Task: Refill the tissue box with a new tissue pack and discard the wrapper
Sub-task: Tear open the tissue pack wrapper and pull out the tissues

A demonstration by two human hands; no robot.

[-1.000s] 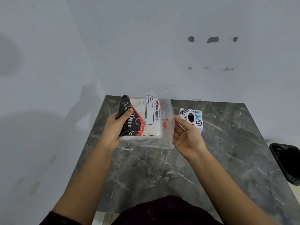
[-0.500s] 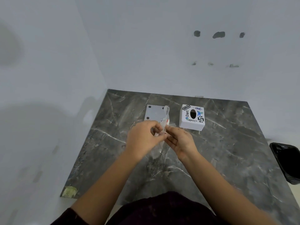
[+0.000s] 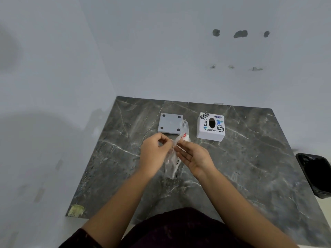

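Both hands meet above the middle of the dark marble table (image 3: 250, 167). Between them is a clear plastic wrapper (image 3: 171, 165) with red and black print, gathered into a narrow crumpled strip that sticks up at the top and hangs below the fingers. My left hand (image 3: 154, 154) pinches its upper part. My right hand (image 3: 195, 156) holds it from the right, fingers stretched out. Behind the hands, the white tissue box (image 3: 210, 127) stands with stickers and an oval slot on top. Its grey base plate (image 3: 170, 125) lies flat to the left. No tissue pack shows.
A black bin (image 3: 315, 174) sits off the table's right edge, lower than the tabletop. White walls close in the far and left sides. A yellowish scrap (image 3: 76, 210) sticks to the near left corner of the table.
One second ago the hands held the printed tissue pack spread wide in its wrapper. Now only the wrapper is between them, bunched thin, and the grey plate is uncovered behind.
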